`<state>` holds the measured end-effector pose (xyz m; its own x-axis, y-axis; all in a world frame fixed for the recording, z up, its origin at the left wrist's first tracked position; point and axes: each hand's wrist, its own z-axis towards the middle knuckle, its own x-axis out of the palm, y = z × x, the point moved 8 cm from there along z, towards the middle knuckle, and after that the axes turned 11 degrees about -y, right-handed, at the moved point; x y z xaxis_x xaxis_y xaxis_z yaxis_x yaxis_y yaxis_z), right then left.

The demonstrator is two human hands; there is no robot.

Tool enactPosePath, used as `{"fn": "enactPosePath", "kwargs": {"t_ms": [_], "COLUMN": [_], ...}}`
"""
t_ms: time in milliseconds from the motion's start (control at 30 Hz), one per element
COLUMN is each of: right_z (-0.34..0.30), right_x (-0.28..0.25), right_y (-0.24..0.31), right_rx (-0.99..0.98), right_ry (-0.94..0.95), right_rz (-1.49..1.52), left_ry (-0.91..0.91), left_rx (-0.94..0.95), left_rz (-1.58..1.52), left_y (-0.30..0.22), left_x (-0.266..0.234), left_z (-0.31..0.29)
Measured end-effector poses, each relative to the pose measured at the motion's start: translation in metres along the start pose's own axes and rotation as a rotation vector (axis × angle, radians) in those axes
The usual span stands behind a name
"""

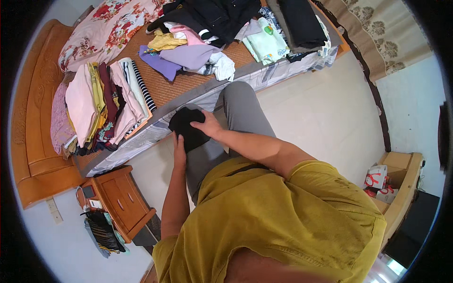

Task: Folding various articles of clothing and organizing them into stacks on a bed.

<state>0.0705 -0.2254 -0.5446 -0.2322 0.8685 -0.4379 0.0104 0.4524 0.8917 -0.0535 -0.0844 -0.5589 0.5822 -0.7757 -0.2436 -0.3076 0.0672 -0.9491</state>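
Observation:
A folded black garment rests on my left thigh, its exact kind unclear. My left hand presses along its near left edge, the fingers partly tucked under the cloth. From the right, my right hand lies on its upper side, thumb and fingers gripping the fabric. Left of my hands, on the bed, stands a row of folded clothes in pink, yellow, maroon, white and stripes. Ahead of my knees lies a loose heap with a purple garment, a yellow piece and black clothing.
The bed has a woven brown mat and a wooden headboard. A floral bedding piece lies at the far left. Folded light green cloth sits at the bed's right. A wooden nightstand stands left; a curtain hangs far right.

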Motion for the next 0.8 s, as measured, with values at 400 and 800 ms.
{"fn": "enactPosePath", "kwargs": {"t_ms": [400,800], "right_z": [-0.025,0.031], "right_x": [0.030,0.068], "right_y": [0.011,0.148], "right_rx": [0.616,0.042], "right_ry": [0.565,1.054], "right_rz": [0.687,0.389], "left_ry": [-0.149,-0.562], "left_rx": [-0.236,-0.171], "left_rz": [-0.163,-0.573], "left_y": [0.053,0.020], "left_x": [-0.031,-0.084], "left_z": [-0.020,-0.022]}}
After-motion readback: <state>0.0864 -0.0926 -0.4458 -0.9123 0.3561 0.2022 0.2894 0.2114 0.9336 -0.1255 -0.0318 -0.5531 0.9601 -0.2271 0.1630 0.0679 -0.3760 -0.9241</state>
